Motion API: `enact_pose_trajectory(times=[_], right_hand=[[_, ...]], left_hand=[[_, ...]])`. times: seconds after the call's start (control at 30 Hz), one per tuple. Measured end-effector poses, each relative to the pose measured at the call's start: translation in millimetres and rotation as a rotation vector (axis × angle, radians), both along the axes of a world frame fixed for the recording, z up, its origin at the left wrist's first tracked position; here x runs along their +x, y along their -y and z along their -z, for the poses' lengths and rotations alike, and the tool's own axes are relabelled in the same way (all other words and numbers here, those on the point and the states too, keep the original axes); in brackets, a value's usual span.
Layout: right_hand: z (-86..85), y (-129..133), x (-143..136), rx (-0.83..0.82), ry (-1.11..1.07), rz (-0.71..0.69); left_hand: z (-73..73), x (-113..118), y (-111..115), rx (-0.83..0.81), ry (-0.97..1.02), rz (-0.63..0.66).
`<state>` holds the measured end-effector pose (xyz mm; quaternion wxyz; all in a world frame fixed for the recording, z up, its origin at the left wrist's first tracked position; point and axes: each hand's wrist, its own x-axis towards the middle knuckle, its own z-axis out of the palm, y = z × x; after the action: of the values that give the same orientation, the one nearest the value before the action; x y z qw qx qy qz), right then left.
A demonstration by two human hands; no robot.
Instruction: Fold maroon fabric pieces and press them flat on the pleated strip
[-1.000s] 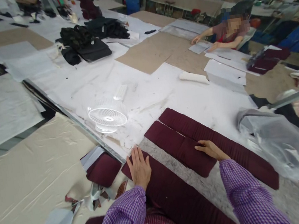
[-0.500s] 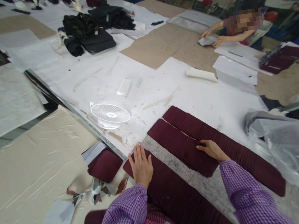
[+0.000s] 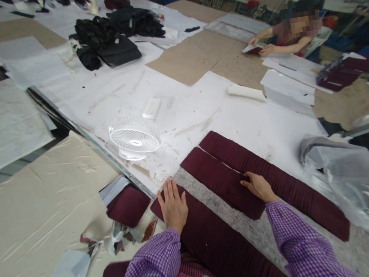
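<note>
Three rows of overlapping maroon fabric pieces slant across the table before me. Flat on the far end of the nearest row [image 3: 220,239] lies my left hand [image 3: 174,207], its fingers stretched out. My right hand [image 3: 259,186] is at the near end of the shorter middle row [image 3: 211,176], thumb and fingers closed on the edge of the top maroon fabric piece [image 3: 245,199]. Beyond it runs the farthest row [image 3: 281,184], which neither hand touches. A small stack of maroon pieces [image 3: 128,207] sits left of my left hand.
A white fan [image 3: 135,142] stands on the white-covered table. Dark folded cloth [image 3: 119,50] is piled farther back. At right is a clear plastic bag [image 3: 350,178]. Across the table a co-worker's hands [image 3: 266,47] hold a small piece. Cloth scraps [image 3: 119,236] lie at left.
My right hand has shifted very slightly left; my left hand stays flat on the nearest row. The piece in the co-worker's hands now shows a maroon side.
</note>
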<state>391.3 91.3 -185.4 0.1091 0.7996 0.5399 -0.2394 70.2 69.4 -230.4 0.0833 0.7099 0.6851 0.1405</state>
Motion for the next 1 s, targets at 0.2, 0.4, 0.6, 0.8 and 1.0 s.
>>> enact_pose_trajectory(times=[0.2,0.4,0.6,0.8,1.0], right_hand=[[-5.2,2.2,-8.6,-0.007,0.061,0.005],[-6.3,4.1,-14.7,0.013,0.101,0.02],[-5.6,8.2,-19.8,0.088,0.132,0.03],[-1.9,15.3,-23.6,0.29,0.234,0.009],[11.5,25.5,-25.4,0.502,0.251,-0.034]], left_hand=[[-0.8,0.7,-0.1,0.013,-0.007,0.0],[-0.4,0.2,-0.2,0.027,-0.017,0.006],[0.5,0.2,0.4,0.031,-0.031,0.009],[1.2,-0.3,0.8,0.035,-0.036,0.015],[2.3,-0.3,0.2,0.046,-0.034,0.017]])
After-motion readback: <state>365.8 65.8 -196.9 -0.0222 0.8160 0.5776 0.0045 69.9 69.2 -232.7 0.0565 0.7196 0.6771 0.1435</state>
